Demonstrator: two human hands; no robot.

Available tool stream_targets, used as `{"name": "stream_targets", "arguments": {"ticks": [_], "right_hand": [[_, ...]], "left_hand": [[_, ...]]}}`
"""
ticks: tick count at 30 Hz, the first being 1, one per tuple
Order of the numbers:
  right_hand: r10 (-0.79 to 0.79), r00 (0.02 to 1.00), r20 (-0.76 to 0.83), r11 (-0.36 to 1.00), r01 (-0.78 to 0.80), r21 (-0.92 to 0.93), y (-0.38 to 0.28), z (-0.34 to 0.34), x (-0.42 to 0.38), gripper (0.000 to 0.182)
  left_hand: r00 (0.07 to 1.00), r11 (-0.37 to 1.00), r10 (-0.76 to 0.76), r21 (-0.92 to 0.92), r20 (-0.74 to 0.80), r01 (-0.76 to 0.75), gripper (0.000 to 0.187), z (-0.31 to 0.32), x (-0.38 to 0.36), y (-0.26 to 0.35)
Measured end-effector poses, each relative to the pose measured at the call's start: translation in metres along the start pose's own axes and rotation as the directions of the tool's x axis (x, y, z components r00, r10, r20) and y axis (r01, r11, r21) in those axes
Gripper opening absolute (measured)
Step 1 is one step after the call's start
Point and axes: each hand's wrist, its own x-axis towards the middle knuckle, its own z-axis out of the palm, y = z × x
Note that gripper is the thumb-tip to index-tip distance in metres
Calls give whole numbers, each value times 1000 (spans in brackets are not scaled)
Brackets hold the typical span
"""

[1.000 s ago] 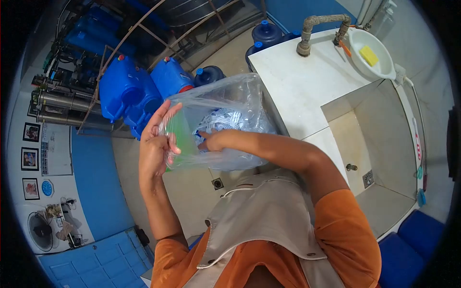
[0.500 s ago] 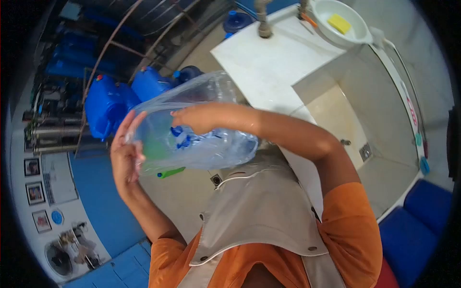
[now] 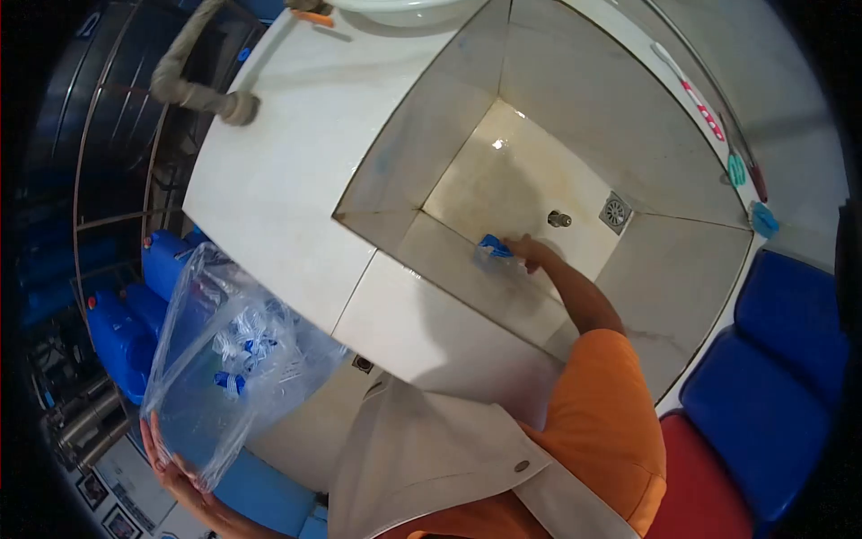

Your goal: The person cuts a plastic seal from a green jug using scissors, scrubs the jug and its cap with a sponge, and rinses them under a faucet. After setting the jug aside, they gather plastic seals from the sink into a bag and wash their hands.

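My left hand [image 3: 172, 463] is at the lower left, holding the mouth of a large clear plastic bag [image 3: 269, 409]. Inside the bag lie several crumpled pieces of clear plastic with blue print [image 3: 232, 383]. My right hand [image 3: 532, 253] reaches down into the tiled basin, its fingers closed at a small blue-and-clear plastic piece [image 3: 495, 246]. The piece is near the basin's front wall, and its exact kind is hard to make out. My fingertips are partly hidden by it.
The tiled basin [image 3: 467, 184] has a metal drain [image 3: 615, 212] and a small fitting [image 3: 559, 218] in its floor. A pipe [image 3: 202, 94] rises from the white counter [image 3: 278, 171]. Blue jugs [image 3: 121, 337] stand left; blue seats [image 3: 741, 382] are right. A brush [image 3: 705, 112] lies on the ledge.
My right hand has left the bag and moved right into the basin with a blue-and-clear plastic piece. The view has turned toward the basin, and my left hand still holds the bag.
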Motion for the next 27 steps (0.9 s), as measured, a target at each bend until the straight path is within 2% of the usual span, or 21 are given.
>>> {"name": "stream_targets", "arguments": {"ticks": [2,4,6,7,9,10,12,13,15,16,18,19,21,22,23,24,25,26,27], "right_hand": [[-14,956,-292,1000,12,-6,28,19,30,114],[-6,945,-328,1000,9,7,12,26,31,112],[-109,942,-318,993,91,-73,-10,34,27,107],[-108,941,-320,994,90,-69,-15,37,32,107],[-275,840,-468,949,160,-272,-16,43,41,80],[-269,839,-474,952,156,-263,-13,41,47,80],[-243,830,-502,961,136,-241,-6,38,56,54],[-237,829,-506,963,133,-234,1,35,58,54],[-303,719,-626,943,129,-308,19,22,56,38],[-303,720,-625,943,130,-307,29,14,54,38],[-308,751,-584,951,244,-189,43,-6,48,30],[-312,747,-587,950,246,-191,36,-13,31,30],[-306,843,-443,931,363,47,14,-30,-6,20],[-294,835,-465,914,388,117,-1,-36,-17,16],[-288,828,-480,891,416,182,-21,-43,-27,13],[-357,789,-500,799,536,275,-43,-52,-42,11],[-425,746,-513,681,637,362,-69,-56,-66,11],[-527,648,-549,547,754,365,-96,-58,-94,12],[-567,602,-563,501,794,344,-130,-57,-130,8]], "left_hand": [[996,998,-40,42,-78,44,80,8,5,-1],[998,992,-49,117,-49,54,87,8,4,1],[980,963,-197,188,11,191,85,-3,5,9],[981,964,-195,189,15,189,85,5,5,12],[990,974,-138,182,-5,137,86,19,3,15],[991,974,-136,182,6,133,86,26,2,12],[985,995,14,95,-172,2,84,32,3,-1],[986,996,15,94,-164,1,84,32,6,-4],[988,993,5,118,-151,13,81,28,10,-7],[989,991,-2,131,-148,21,80,24,10,-6],[990,988,-15,148,-142,37,78,15,9,-7],[990,989,-12,143,-143,33,78,15,9,-5],[999,1000,-4,17,50,3,66,14,7,-1],[999,1000,6,14,35,-6,66,20,6,4],[997,998,-59,-11,-52,59,64,31,5,10],[982,992,-121,-43,-146,115,66,37,5,17],[978,989,-133,-81,-162,122,67,35,5,19],[973,985,-145,-119,-182,124,69,29,6,16],[971,986,-137,-125,-194,115,68,23,8,13]]}}
